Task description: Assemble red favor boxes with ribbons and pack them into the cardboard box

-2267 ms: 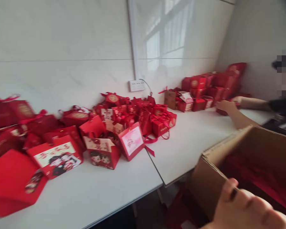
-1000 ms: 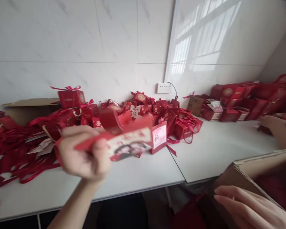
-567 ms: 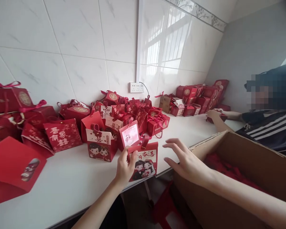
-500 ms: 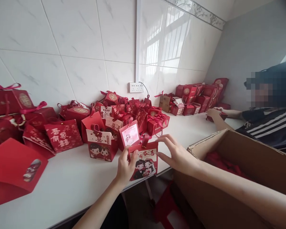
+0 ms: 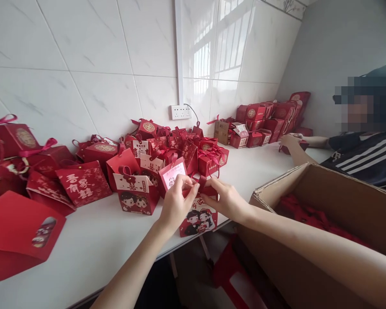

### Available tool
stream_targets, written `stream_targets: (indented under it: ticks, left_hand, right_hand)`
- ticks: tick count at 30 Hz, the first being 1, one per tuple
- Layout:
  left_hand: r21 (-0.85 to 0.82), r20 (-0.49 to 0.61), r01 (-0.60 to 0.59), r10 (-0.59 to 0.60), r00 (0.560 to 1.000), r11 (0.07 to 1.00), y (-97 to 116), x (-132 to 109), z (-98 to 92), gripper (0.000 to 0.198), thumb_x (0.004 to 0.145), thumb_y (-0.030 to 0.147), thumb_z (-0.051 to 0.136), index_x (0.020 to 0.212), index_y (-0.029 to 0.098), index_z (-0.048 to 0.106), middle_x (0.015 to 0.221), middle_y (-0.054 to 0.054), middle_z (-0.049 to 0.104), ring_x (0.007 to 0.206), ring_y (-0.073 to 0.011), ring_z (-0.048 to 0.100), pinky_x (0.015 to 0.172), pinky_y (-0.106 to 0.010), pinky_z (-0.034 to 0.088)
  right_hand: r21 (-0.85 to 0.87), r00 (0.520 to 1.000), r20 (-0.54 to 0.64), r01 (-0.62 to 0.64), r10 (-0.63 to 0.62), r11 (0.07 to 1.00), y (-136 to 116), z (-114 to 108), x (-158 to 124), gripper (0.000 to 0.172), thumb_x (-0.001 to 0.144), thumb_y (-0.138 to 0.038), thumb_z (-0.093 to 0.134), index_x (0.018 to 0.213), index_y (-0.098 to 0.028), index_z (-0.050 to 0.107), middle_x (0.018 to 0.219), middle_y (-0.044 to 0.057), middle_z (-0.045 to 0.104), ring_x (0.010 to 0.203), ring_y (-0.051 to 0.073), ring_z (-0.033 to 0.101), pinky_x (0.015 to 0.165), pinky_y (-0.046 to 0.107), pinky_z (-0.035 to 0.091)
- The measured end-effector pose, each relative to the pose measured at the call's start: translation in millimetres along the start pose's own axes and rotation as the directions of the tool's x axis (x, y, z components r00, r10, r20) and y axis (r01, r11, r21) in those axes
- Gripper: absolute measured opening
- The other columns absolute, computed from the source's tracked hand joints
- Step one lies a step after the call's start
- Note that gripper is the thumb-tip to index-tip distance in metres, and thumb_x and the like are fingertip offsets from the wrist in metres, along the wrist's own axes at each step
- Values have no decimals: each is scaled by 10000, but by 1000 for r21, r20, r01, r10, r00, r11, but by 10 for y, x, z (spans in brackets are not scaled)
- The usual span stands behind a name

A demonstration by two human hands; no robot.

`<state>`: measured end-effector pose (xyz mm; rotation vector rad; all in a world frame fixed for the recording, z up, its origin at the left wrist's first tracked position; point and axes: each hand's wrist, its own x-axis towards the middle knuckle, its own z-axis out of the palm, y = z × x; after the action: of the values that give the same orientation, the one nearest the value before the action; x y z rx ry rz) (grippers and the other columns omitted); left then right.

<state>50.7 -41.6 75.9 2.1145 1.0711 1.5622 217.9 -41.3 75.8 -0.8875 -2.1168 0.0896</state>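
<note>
Both your hands pinch the top of a small red box at the table's front edge.
Your left hand has thumb and fingertips pressed together on its top left, your right hand pinches its top right, and a ribbon loop rises between. Just right, an open cardboard carton lies beneath your right forearm; a strip of white tabletop runs left, while red gift boxes crowd behind. Glossy, marbled tiles line the wall; at far right a co-worker's striped sleeve shows. Your box is smooth card, printed with a cartoon couple; soft-looking red material fills the carton's rough-edged interior.
</note>
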Motion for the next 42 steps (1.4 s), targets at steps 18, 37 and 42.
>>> stream_targets:
  ticks: [18, 37, 42]
  left_hand:
    - [93, 92, -264, 256, 962, 960, -35, -55, -29, 304, 810, 78, 463, 1064, 182, 594, 962, -57, 600, 940, -162, 581, 852, -293, 491]
    - [109, 71, -275, 269, 961, 955, -70, -71, -19, 319, 814, 107, 487, 1101, 200, 590, 979, -57, 596, 956, -167, 580, 862, -306, 501]
    - [101, 81, -266, 259, 963, 959, -69, -75, -16, 312, 819, 117, 478, 1095, 204, 593, 968, -59, 600, 954, -172, 579, 858, -316, 504]
  right_hand:
    - [116, 995, 45, -90, 86, 989, -5, -53, 10, 46, 814, -222, 518, 825, -201, 478, 712, -7, 610, 575, 100, 547, 560, 212, 446]
    - [136, 995, 75, -75, 65, 988, 9, -57, 10, 65, 839, -236, 490, 891, -196, 488, 796, 21, 606, 638, 110, 560, 598, 227, 461]
    - [107, 997, 78, 5, -13, 994, 19, -54, 11, 70, 847, -213, 470, 831, -179, 530, 728, 16, 534, 594, 103, 496, 560, 217, 427]
